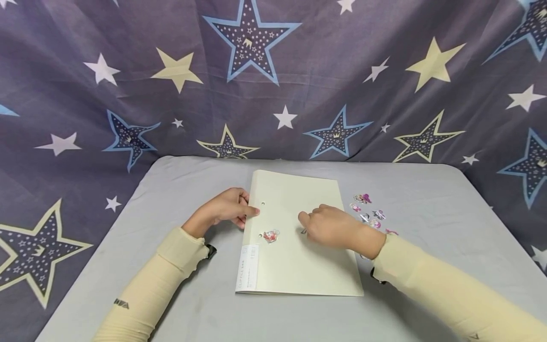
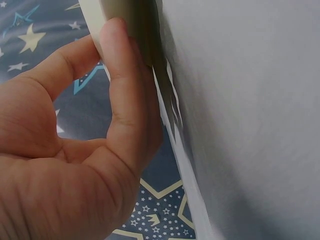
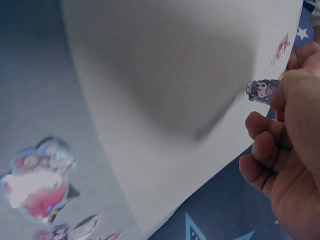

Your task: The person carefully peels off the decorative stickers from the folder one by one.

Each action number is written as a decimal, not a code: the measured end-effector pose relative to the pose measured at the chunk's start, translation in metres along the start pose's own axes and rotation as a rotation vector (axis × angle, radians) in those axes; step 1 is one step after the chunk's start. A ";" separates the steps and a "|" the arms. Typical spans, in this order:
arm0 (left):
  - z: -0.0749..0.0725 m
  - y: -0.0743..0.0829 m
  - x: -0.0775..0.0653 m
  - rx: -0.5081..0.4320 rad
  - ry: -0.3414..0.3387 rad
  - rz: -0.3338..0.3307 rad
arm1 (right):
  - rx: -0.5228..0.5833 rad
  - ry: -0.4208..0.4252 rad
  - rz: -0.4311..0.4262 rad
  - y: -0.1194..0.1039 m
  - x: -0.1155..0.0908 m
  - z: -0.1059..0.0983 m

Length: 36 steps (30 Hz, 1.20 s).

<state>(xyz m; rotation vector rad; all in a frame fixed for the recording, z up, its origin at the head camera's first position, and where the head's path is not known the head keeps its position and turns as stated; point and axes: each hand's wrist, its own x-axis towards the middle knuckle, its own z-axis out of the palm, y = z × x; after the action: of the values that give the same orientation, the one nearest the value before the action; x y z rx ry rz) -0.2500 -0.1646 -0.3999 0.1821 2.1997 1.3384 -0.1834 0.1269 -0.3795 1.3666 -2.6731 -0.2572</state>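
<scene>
A cream clip file folder (image 1: 299, 270) lies closed on the grey-covered table. My left hand (image 1: 227, 208) holds it by the spine, thumb on the cover near a punched hole and fingers against the side, as the left wrist view also shows along the folder's edge (image 2: 132, 17). My right hand (image 1: 331, 227) is over the middle of the cover. Between its thumb and index finger it pinches a small purple cartoon sticker (image 3: 261, 90), mostly hidden in the head view. A red-and-white sticker (image 1: 271, 236) lies on the cover near the lower hole.
Several loose shiny stickers (image 1: 376, 223) are scattered on the table (image 1: 419, 199) right of the folder, some partly behind my right forearm. A white printed label (image 1: 248, 267) covers the lower spine. A star-patterned cloth (image 1: 273, 95) hangs behind the table.
</scene>
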 end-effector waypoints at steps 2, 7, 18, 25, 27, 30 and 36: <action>0.000 0.000 0.000 -0.001 0.003 -0.002 | 0.021 0.018 0.019 0.007 -0.003 0.000; 0.000 0.000 0.000 -0.003 0.002 -0.003 | 0.057 0.042 0.070 0.027 -0.010 0.000; 0.000 -0.001 0.001 0.001 -0.001 0.003 | 0.120 -0.104 0.249 0.064 -0.029 0.009; 0.000 -0.001 0.000 -0.005 -0.007 -0.002 | 0.248 -0.167 0.323 0.090 -0.041 0.015; 0.000 -0.001 0.000 -0.005 -0.009 -0.001 | 0.286 -0.183 0.344 0.097 -0.045 0.017; 0.000 -0.001 0.000 -0.004 -0.010 0.005 | 0.334 -0.210 0.377 0.107 -0.052 0.019; 0.000 0.000 0.000 -0.003 -0.006 0.004 | 0.398 -0.244 0.443 0.129 -0.065 0.020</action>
<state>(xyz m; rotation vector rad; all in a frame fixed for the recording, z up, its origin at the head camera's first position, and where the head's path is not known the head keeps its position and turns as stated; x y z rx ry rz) -0.2502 -0.1642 -0.3996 0.1887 2.1937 1.3413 -0.2519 0.2559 -0.3740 0.8111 -3.2693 0.1763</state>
